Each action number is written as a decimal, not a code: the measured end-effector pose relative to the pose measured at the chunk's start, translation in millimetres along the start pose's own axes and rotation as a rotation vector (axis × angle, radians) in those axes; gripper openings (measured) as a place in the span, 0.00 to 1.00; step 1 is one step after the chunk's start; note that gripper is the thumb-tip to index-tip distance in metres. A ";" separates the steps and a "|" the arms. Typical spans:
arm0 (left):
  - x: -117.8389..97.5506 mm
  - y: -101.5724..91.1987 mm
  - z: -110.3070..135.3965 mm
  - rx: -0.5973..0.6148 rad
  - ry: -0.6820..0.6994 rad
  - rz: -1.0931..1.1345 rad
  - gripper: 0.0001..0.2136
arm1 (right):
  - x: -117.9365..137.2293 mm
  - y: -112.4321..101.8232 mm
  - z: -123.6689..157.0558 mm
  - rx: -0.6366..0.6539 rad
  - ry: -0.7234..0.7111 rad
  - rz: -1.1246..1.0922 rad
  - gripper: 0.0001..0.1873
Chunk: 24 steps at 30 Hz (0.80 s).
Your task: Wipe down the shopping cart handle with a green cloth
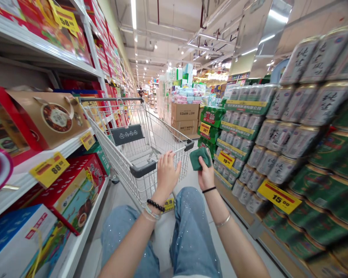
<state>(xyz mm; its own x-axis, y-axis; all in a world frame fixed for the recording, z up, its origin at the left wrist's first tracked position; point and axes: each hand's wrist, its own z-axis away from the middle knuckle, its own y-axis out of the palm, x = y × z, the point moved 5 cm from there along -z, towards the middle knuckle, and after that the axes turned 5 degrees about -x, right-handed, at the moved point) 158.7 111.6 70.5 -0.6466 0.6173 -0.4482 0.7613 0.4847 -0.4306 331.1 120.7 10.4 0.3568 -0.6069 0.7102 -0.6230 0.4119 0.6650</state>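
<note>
An empty wire shopping cart (139, 143) stands in the aisle right in front of me. My left hand (166, 173) reaches toward its near end with fingers spread, close to the grey corner bumper (143, 169), holding nothing. My right hand (206, 173) is closed around a folded green cloth (199, 157), held up beside the cart's right corner. Beaded bracelets circle my left wrist and a thin black band my right. My legs in sparkly blue jeans (191, 231) show below.
Shelves of boxed gift sets (52, 119) with yellow price tags (49, 168) line the left. Stacked packs of silver and green cans (292, 127) fill the right shelves. Wet-wipes cartons (185, 112) stand farther down the aisle, and a person stands far off.
</note>
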 end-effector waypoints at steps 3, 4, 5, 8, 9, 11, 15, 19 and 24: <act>-5.9 17.0 -30.7 0.141 0.091 -0.280 0.16 | 11.5 5.7 -46.3 -0.014 -0.245 0.258 0.30; -5.9 23.9 -37.6 0.195 0.087 -0.347 0.16 | 15.1 10.5 -59.9 0.006 -0.333 0.366 0.30; -4.8 30.5 -42.6 0.252 0.068 -0.404 0.17 | 18.0 16.8 -72.2 0.042 -0.427 0.476 0.28; 2.8 43.2 -47.9 0.387 -0.008 -0.503 0.19 | 17.6 39.7 -102.0 0.224 -0.670 0.777 0.29; 5.4 44.7 -47.6 0.406 -0.010 -0.514 0.19 | 13.0 46.4 -109.7 0.303 -0.712 0.860 0.32; 9.9 44.4 -45.7 0.406 0.034 -0.522 0.18 | -1.2 54.8 -120.6 0.462 -0.738 0.987 0.37; 20.0 37.5 -39.5 0.371 0.143 -0.534 0.19 | -25.0 49.6 -117.5 0.590 -0.792 1.065 0.40; 29.2 25.8 -34.9 0.337 0.176 -0.537 0.19 | -27.9 39.6 -91.8 0.606 -0.889 1.114 0.41; 37.1 8.6 -27.0 0.309 0.194 -0.496 0.18 | -14.4 43.1 -67.8 0.684 -0.939 1.198 0.38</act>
<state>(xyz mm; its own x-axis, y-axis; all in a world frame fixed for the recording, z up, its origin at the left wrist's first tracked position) 142.5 155.5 71.3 -0.8772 0.4801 0.0018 0.3043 0.5590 -0.7713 346.3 193.3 44.5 -0.8709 -0.4630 0.1645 -0.4765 0.7140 -0.5130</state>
